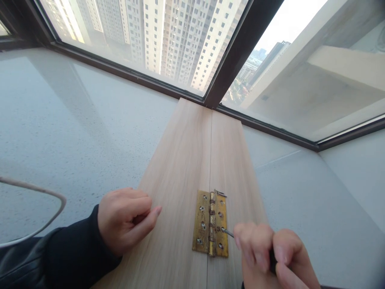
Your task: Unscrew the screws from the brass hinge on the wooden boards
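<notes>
A worn brass butt hinge (pixel 212 224) lies opened flat across the seam between two pale wooden boards. Its left leaf has screws in its holes. At the top of the right leaf lie small loose screws (pixel 220 193). My right hand (pixel 270 251) grips a screwdriver (pixel 229 233) by its dark handle, mostly hidden by the fingers. The tip of its thin shaft meets a hole or screw in the right leaf; which, I cannot tell. To the left, my left hand (pixel 128 218) is curled closed at the left board's edge, with nothing visible in it.
The left board (pixel 180 152) and right board (pixel 231 156) reach to the dark window frame (pixel 215 90). Under them is a pale speckled sill (pixel 114 116). A white cable (pixel 45 192) curves in at the left. Tall buildings stand beyond the glass.
</notes>
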Motion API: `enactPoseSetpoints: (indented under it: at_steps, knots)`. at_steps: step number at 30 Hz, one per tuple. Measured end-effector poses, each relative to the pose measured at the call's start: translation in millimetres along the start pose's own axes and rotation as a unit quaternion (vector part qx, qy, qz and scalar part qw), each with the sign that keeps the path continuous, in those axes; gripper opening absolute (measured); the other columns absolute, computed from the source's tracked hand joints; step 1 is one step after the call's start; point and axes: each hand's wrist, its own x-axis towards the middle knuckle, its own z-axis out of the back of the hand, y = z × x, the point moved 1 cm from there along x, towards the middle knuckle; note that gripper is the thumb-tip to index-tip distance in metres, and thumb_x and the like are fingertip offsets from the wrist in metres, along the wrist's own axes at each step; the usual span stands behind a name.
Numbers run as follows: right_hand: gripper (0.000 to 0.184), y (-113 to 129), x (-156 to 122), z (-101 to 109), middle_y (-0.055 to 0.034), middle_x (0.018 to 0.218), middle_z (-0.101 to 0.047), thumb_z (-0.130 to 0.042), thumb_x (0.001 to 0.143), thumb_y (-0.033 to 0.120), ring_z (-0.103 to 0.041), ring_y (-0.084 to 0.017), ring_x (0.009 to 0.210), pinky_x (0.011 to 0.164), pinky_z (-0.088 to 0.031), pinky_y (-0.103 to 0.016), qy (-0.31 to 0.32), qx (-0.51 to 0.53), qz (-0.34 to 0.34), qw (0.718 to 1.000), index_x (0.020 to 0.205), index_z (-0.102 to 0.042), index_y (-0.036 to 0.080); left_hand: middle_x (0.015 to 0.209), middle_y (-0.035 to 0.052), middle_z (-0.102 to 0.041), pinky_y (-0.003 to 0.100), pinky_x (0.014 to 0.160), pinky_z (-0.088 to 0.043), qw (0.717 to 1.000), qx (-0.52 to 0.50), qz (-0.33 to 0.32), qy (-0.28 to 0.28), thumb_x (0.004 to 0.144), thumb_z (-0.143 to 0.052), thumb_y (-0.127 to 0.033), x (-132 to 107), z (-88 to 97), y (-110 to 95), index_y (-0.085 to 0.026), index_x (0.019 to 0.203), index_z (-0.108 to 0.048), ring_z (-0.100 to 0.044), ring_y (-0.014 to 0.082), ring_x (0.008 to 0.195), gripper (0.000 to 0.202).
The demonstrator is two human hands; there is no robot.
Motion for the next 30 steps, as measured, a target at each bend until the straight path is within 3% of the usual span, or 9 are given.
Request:
enactPoseSetpoints:
  at_steps: [4,8,12,15,17,19,25,28,30]
  knots:
    - [0.015,-5.5,-10.6,7.2,-0.0028,0.088,-0.063,-0.060,0.085,0.029,-0.060,-0.017,0.082,0.078,-0.055,-0.038,-0.100,-0.092,0.093,0.986,0.095,-0.068,0.021,0.052,-0.0057,-0.022,0.026,0.052,-0.020,1.000,0.002,0.001,0.000,0.086,-0.045,-0.021,-0.4,-0.2,0.3,-0.016,0.053,-0.023,-0.022,0.0080,0.051,0.040]
    - [0.018,-8.3,-7.7,-3.1,-0.0036,0.081,-0.066,-0.060,0.087,0.029,-0.063,-0.018,0.075,0.073,-0.057,-0.043,-0.122,-0.123,0.118,0.978,0.099,-0.070,0.019,0.052,-0.0057,-0.023,0.026,0.052,-0.021,1.000,0.010,0.000,0.001,0.086,-0.045,-0.022,-0.2,0.0,0.4,-0.016,0.053,-0.023,-0.022,0.0081,0.050,0.040]
    - [0.024,-6.4,13.4,-23.2,0.0042,0.050,-0.044,-0.050,0.091,0.030,-0.043,-0.010,0.048,0.047,-0.042,-0.026,-0.133,-0.024,0.074,0.988,0.073,-0.062,0.018,0.051,-0.0058,-0.023,0.027,0.051,-0.021,1.000,0.015,-0.001,0.001,0.086,-0.044,-0.023,0.2,0.1,0.6,-0.017,0.051,-0.024,-0.023,0.0083,0.049,0.041]
    - [0.030,-1.9,22.2,-29.3,0.0079,0.045,-0.026,-0.041,0.093,0.034,-0.025,-0.007,0.041,0.044,-0.029,-0.022,-0.062,0.026,-0.009,0.998,0.068,-0.051,0.021,0.050,-0.0059,-0.024,0.027,0.051,-0.022,1.000,0.018,-0.008,0.003,0.085,-0.045,-0.022,0.6,0.6,0.5,-0.017,0.049,-0.026,-0.023,0.0083,0.049,0.041]
    - [0.024,0.6,21.0,-26.5,0.0074,0.048,-0.029,-0.045,0.089,0.041,-0.028,-0.009,0.045,0.048,-0.032,-0.024,-0.001,0.023,-0.054,0.998,0.073,-0.049,0.023,0.050,-0.0059,-0.025,0.027,0.050,-0.023,1.000,0.024,-0.011,0.004,0.085,-0.045,-0.021,0.8,0.9,0.3,-0.017,0.048,-0.027,-0.023,0.0084,0.049,0.041]
    - [0.017,1.3,15.7,-19.4,0.0056,0.053,-0.037,-0.050,0.085,0.040,-0.036,-0.011,0.050,0.052,-0.038,-0.027,0.010,0.015,-0.058,0.998,0.079,-0.050,0.025,0.050,-0.0059,-0.025,0.027,0.050,-0.022,1.000,0.028,-0.012,0.004,0.085,-0.044,-0.021,1.0,1.0,0.1,-0.017,0.048,-0.027,-0.023,0.0084,0.049,0.041]
    - [0.014,-4.2,-5.6,-0.4,-0.0037,0.085,-0.061,-0.063,0.083,0.030,-0.058,-0.018,0.081,0.079,-0.051,-0.043,-0.086,-0.098,0.045,0.990,0.095,-0.068,0.025,0.051,-0.0057,-0.024,0.027,0.051,-0.022,1.000,0.027,-0.009,0.008,0.086,-0.044,-0.021,0.5,0.6,-0.3,-0.016,0.051,-0.025,-0.023,0.0084,0.050,0.040]
    - [0.016,-6.9,-5.9,-5.0,-0.0021,0.079,-0.063,-0.062,0.085,0.029,-0.058,-0.016,0.075,0.078,-0.053,-0.041,-0.087,-0.073,0.040,0.993,0.099,-0.069,0.024,0.051,-0.0054,-0.024,0.027,0.052,-0.022,0.999,0.030,-0.006,0.013,0.087,-0.044,-0.022,-0.3,0.4,-0.1,-0.017,0.052,-0.024,-0.024,0.0084,0.050,0.040]
    - [0.012,-7.2,-0.2,-11.3,0.0003,0.070,-0.058,-0.061,0.085,0.030,-0.054,-0.013,0.067,0.067,-0.051,-0.034,-0.092,-0.035,0.039,0.994,0.092,-0.068,0.023,0.052,-0.0053,-0.024,0.027,0.052,-0.021,0.999,0.031,-0.004,0.014,0.087,-0.044,-0.022,-0.8,0.3,0.3,-0.017,0.053,-0.024,-0.024,0.0084,0.050,0.040]
